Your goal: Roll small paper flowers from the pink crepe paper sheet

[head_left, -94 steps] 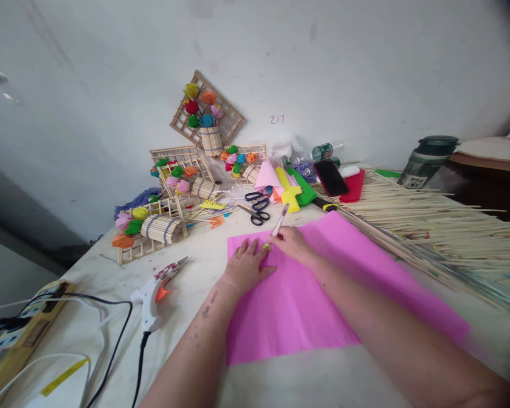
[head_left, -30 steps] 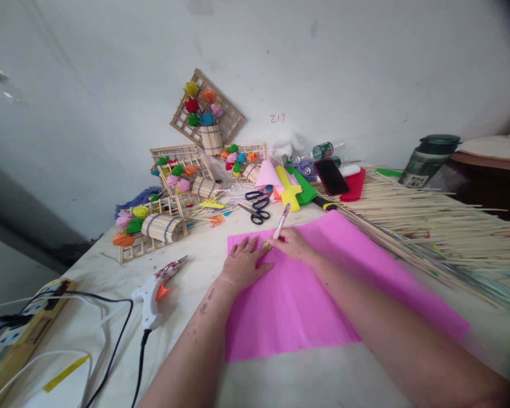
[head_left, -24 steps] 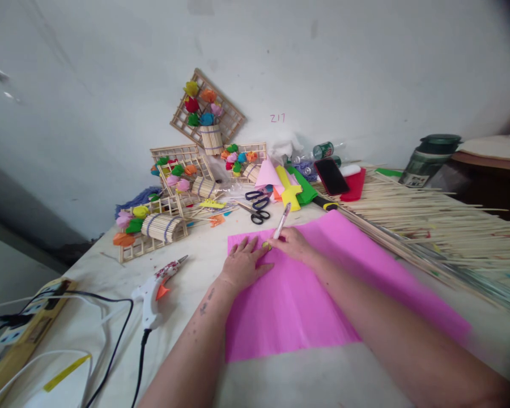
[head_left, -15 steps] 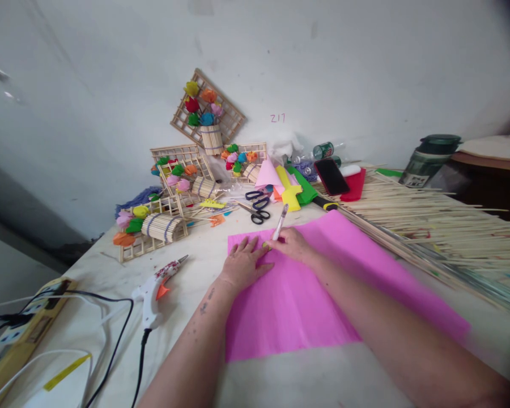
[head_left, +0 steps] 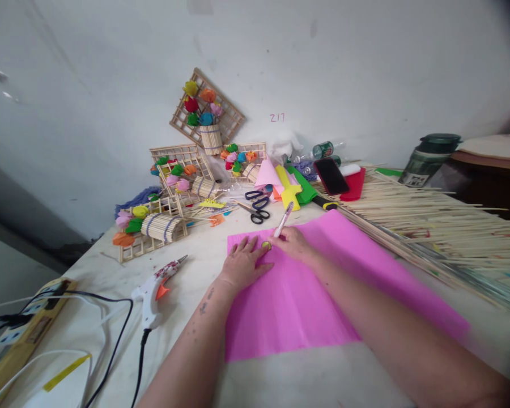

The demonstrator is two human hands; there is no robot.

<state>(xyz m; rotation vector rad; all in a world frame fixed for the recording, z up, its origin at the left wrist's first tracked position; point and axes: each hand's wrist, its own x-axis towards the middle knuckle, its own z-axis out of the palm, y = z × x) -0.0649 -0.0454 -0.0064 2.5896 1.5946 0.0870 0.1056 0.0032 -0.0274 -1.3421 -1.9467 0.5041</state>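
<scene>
A sheet of bright pink paper (head_left: 289,306) lies across the table in front of me. My left hand (head_left: 243,262) rests flat near its far left corner, fingers spread. By the fingertips of that hand sits a small round yellow piece (head_left: 266,245) on the paper. My right hand (head_left: 292,242) grips a white pen (head_left: 284,220), which leans up and to the right. The pen's tip is hidden by the fingers. Beyond the paper lie two pairs of scissors (head_left: 259,208) and a yellow cut-out shape (head_left: 292,196).
A white glue gun (head_left: 152,303) lies to the left, its cord near a power strip (head_left: 38,317). Flower-decorated stick frames (head_left: 161,226) stand at the back left. Many thin sticks (head_left: 442,226) spread on the right, below a dark bottle (head_left: 429,161). A phone (head_left: 331,177) rests behind.
My right hand and the pen have shifted slightly right, away from the yellow round piece, which now shows more fully. The left hand stays in place.
</scene>
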